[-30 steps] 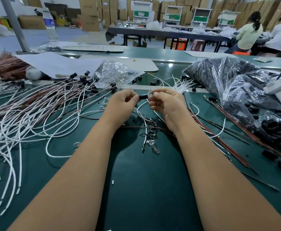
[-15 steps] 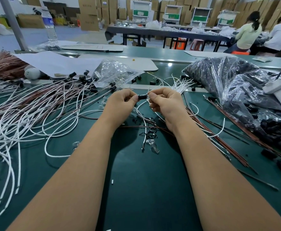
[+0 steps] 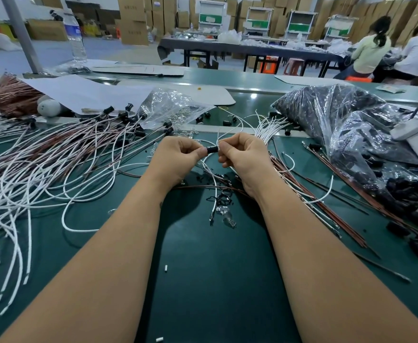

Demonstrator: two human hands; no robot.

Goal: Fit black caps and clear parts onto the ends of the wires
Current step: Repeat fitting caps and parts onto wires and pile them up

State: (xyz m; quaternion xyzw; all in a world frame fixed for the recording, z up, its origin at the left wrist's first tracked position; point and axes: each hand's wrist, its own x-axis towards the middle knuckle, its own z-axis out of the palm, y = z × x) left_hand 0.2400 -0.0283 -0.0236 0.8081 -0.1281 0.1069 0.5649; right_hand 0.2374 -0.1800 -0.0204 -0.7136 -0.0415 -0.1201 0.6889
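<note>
- Fingers of the left hand (image 3: 178, 157) are curled and pinch one end of a black cap (image 3: 212, 149); fingers of the right hand (image 3: 246, 157) are curled too, pinching the cap's other end together with a white wire (image 3: 218, 138) that rises just behind it.
- Black cap sits between the two hands, raised above the green table (image 3: 203, 280) (whether a clear part is already inside it cannot be told).
- Left of the cap lies a wide tangle of finished wires (image 3: 54, 164), white and brown, many tipped with black caps.
- Beyond the cap and to its left lies a clear bag (image 3: 168, 107) of small clear parts.
- Right of the cap a fan of bare white wires (image 3: 270, 127) pokes out from behind the right hand, and further right sits a big bag of black caps (image 3: 339, 120).
- Nearer the person than the cap, loose black bits and one clear part (image 3: 227, 215) lie on the table between the forearms.
- Compared with a second ago, both hands keep the same pinch and the cap has barely moved.
</note>
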